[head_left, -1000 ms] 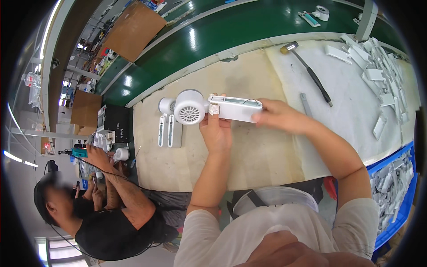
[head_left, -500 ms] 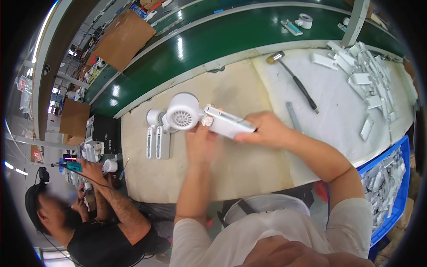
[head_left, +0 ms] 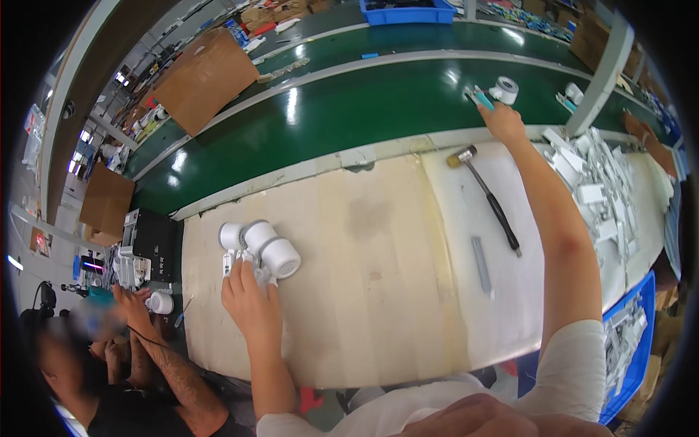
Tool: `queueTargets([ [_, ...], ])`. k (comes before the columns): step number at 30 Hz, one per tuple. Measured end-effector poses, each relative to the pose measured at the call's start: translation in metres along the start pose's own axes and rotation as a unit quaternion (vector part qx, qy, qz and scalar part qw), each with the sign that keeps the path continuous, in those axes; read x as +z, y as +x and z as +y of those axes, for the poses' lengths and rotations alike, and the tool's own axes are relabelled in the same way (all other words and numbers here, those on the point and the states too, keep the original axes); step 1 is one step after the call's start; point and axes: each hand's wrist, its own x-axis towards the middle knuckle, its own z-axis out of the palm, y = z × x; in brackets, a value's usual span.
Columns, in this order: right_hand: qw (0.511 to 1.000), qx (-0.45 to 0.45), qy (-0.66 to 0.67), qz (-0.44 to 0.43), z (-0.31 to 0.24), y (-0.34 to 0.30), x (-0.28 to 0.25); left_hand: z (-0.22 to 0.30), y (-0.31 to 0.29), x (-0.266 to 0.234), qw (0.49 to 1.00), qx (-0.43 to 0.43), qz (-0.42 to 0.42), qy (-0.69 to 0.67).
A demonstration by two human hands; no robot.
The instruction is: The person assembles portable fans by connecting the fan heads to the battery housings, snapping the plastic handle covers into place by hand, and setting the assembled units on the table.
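My left hand [head_left: 251, 300] is closed over the handle end of a white handheld fan [head_left: 281, 258] with a round grilled head. The fan rests on the table against two similar white fans [head_left: 258, 234], standing close together; the hand hides most of their handles. Far off on the right, my right arm stretches over the table to the green belt. There my right hand [head_left: 504, 120] has its fingers on the teal-faced handle of another white fan [head_left: 504, 89] with a ring-shaped head. Its fingertips are partly hidden, but they appear closed on that handle.
A hammer [head_left: 489, 195] and a grey strip [head_left: 480, 264] lie on the table's pale right part. White plastic parts [head_left: 604, 197] are heaped at right, above a blue bin [head_left: 644, 320]. A post [head_left: 604, 69] stands by the belt. A co-worker [head_left: 138, 364] works at left.
Both hands held a fan over the middle of the table. That fan now stands by the other two under my left hand, while my right hand has reached out to the belt.
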Motion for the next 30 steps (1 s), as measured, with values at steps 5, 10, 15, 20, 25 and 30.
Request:
queueTargets([
  [5,0.999,0.029,-0.025,-0.032,0.002,0.047,0.031,0.020,0.006,0.004,0.983,0.069,0.019,-0.170],
  [10,0.960,0.087,0.208,-0.166,-0.002,0.050,0.021,0.040,0.002,0.009,0.943,0.186,-0.074,-0.265],
  [15,0.830,0.004,0.539,-0.145,-0.026,-0.019,-0.026,0.058,0.013,-0.007,0.851,0.164,-0.176,-0.467],
  [20,0.800,-0.153,0.548,-0.190,-0.077,-0.164,-0.069,0.092,0.022,0.040,0.429,-0.127,-0.340,-0.827],
  [25,0.814,-0.343,0.426,-0.194,-0.082,-0.266,-0.066,0.135,0.013,0.023,0.304,-0.191,-0.305,-0.882],
  [30,0.813,-0.387,0.396,-0.182,-0.080,-0.296,-0.057,0.145,-0.007,0.023,0.330,-0.213,-0.164,-0.905],
])
